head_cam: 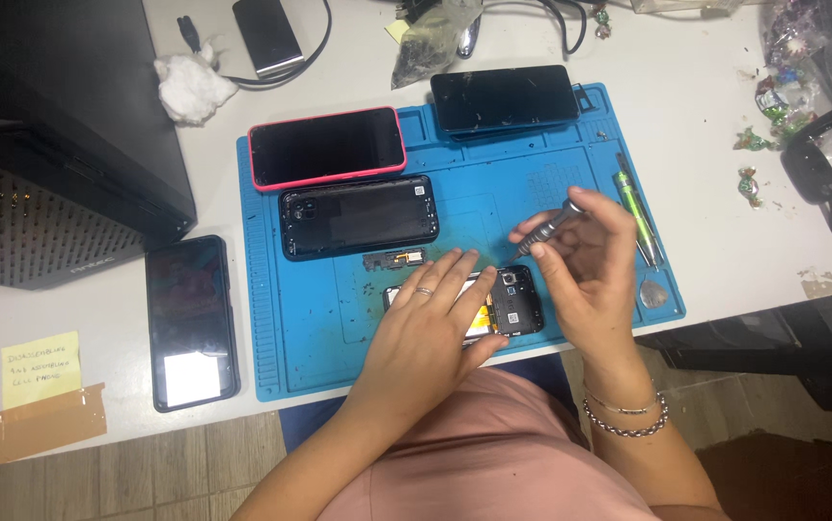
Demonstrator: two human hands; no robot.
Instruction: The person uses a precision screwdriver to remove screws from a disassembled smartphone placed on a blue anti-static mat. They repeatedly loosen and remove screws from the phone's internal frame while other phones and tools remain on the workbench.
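Note:
My left hand [430, 323] lies flat on an opened phone [517, 304] at the front of the blue repair mat [310, 318], pinning it down; a ring is on one finger. My right hand [590, 260] grips a small grey screwdriver [546, 229] whose tip points down at the phone's top right corner, near the camera. Just behind the phone lies a small loose black part [395, 259].
On the mat lie a black back cover [358, 216], a red-cased phone [327, 147], a dark phone [505, 97], a green-handled screwdriver [638, 207] and a pick [654, 294]. A black phone [190, 323], yellow note [40, 369], black box [59, 135] and cotton [189, 87] are left.

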